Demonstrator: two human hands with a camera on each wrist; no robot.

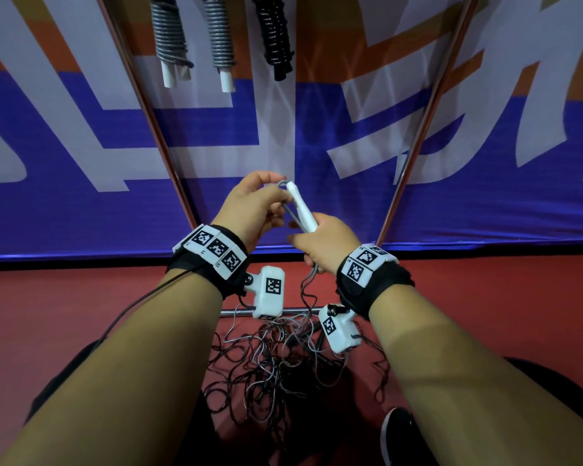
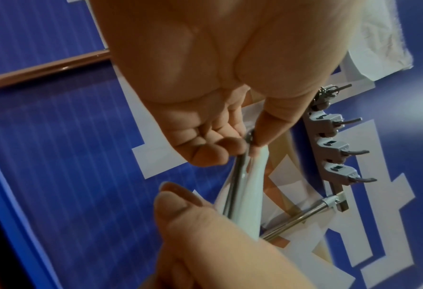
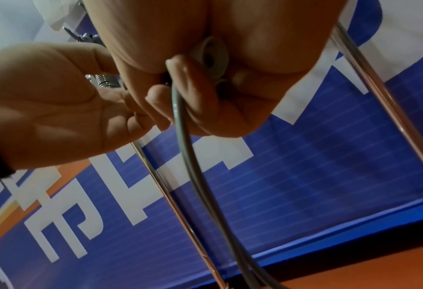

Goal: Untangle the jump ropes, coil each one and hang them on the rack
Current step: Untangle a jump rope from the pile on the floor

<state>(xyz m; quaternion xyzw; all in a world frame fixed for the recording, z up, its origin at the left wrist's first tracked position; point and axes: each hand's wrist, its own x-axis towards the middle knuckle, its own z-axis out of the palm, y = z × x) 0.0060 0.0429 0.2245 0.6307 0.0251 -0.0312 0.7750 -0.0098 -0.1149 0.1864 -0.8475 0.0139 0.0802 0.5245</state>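
Right hand point(image 1: 323, 243): raised at chest height, fist wrapped round white handle point(image 1: 302, 210), pointing up-left. Left hand point(image 1: 253, 210): thumb and fingertips pinching grey rope point(image 1: 292, 215) at handle tip. Tangled ropes point(image 1: 276, 364): floor below. Coiled ropes point(image 1: 169, 38): hanging above.

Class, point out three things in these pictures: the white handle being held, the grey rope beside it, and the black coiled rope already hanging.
white handle point(image 1: 302, 210), head view, middle of its shaft.
grey rope point(image 3: 184, 140), right wrist view, hanging stretch.
black coiled rope point(image 1: 274, 31), head view, middle of the coil.
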